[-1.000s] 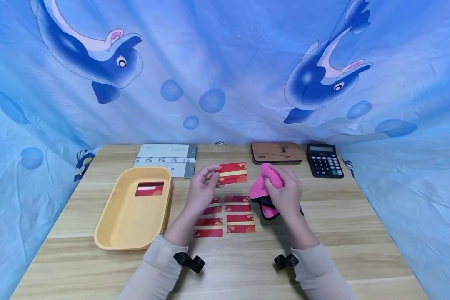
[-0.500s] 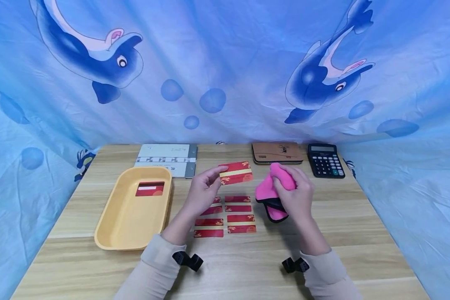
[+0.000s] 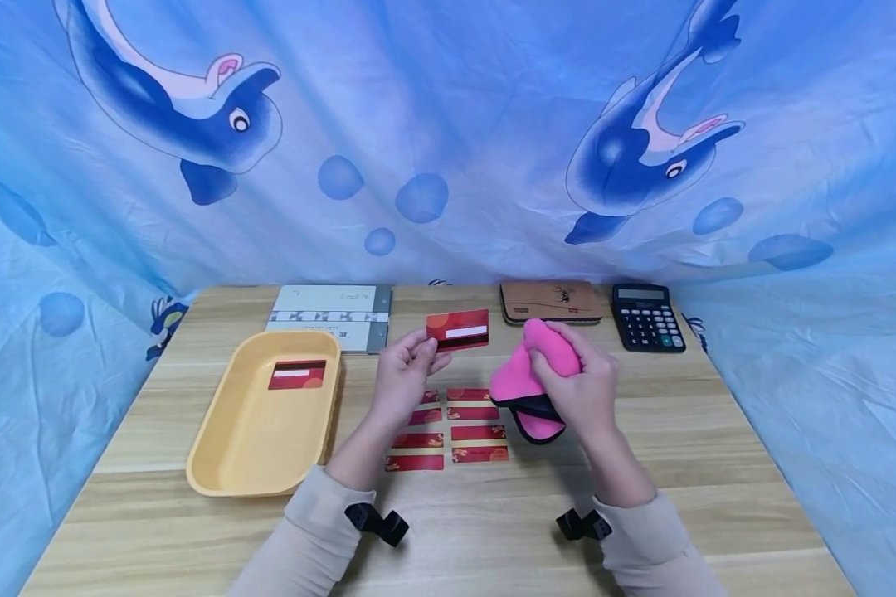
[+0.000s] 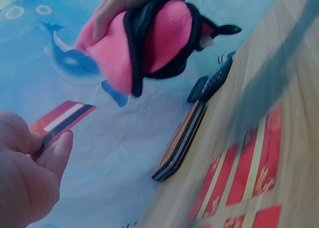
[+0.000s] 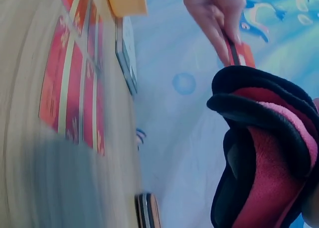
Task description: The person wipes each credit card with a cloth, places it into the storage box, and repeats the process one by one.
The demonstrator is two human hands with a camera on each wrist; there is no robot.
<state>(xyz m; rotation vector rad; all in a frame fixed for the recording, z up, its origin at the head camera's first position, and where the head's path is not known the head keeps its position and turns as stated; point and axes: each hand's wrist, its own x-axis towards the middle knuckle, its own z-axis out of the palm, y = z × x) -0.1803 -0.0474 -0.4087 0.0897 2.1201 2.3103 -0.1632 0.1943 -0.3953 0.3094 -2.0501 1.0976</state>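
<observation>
My left hand (image 3: 403,369) pinches a red bank card (image 3: 459,329) by its left end, raised over the table. Its back, with a black stripe and white strip, faces the head camera. To the right, my right hand (image 3: 581,383) grips a folded pink cloth with black edging (image 3: 513,377), apart from the card. Below the hands lie several red cards with pale gold bands (image 3: 479,444), in two columns on the table. The left wrist view also shows the held card (image 4: 62,119) between thumb and fingers, with the bunched cloth (image 4: 114,58) above it.
A yellow plastic tray (image 3: 261,448) stands at the left, with one red card (image 3: 297,375) lying stripe side up inside. Along the back are a grey-white binder or booklet (image 3: 328,308), a brown wallet (image 3: 551,302) and a black calculator (image 3: 648,319). A blue dolphin-print curtain (image 3: 448,141) hangs behind the table.
My left hand has turned the card over, from its gold-banded front to its striped back. The cloth in my right hand moved right, then back left towards the card.
</observation>
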